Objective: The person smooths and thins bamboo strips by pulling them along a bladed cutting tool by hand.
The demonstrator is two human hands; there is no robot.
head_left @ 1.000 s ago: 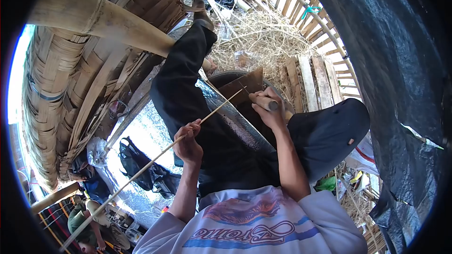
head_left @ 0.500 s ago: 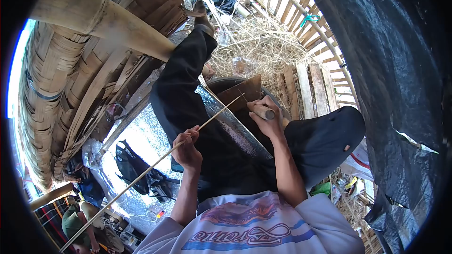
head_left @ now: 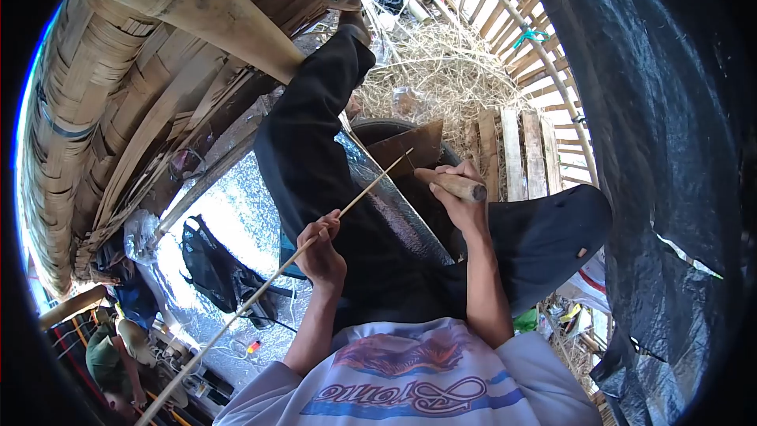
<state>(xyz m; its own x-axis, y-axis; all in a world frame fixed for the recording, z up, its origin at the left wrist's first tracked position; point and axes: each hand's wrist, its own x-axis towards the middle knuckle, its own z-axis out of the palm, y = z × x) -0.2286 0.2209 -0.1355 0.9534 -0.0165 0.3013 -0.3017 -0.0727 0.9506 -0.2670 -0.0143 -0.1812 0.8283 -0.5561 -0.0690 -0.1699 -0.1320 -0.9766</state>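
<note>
My left hand (head_left: pixel 321 254) is closed around a long, thin bamboo stick (head_left: pixel 268 284), which runs from the lower left up to a tip above my lap. My right hand (head_left: pixel 464 203) grips a wooden-handled tool (head_left: pixel 457 184). A thin dark metal end projects from the handle close to the stick's tip; whether it touches the stick I cannot tell. Below the tip are a brown flat panel (head_left: pixel 422 140) and a dark round tub (head_left: pixel 377 125), partly hidden by my leg and right hand.
A thick bamboo pole (head_left: pixel 213 16) crosses at upper left beside a woven bamboo wall (head_left: pixel 118 118). Straw (head_left: pixel 441 63) covers the ground ahead. A black backpack (head_left: pixel 213 268) lies on a silvery mat (head_left: pixel 236 197). Black sheeting (head_left: pixel 654 110) hangs right. Another person (head_left: pixel 110 363) is at lower left.
The tool in my right hand has turned, so its handle now shows side-on and points more to the right. My left hand and the stick have shifted slightly right. The view has moved slightly.
</note>
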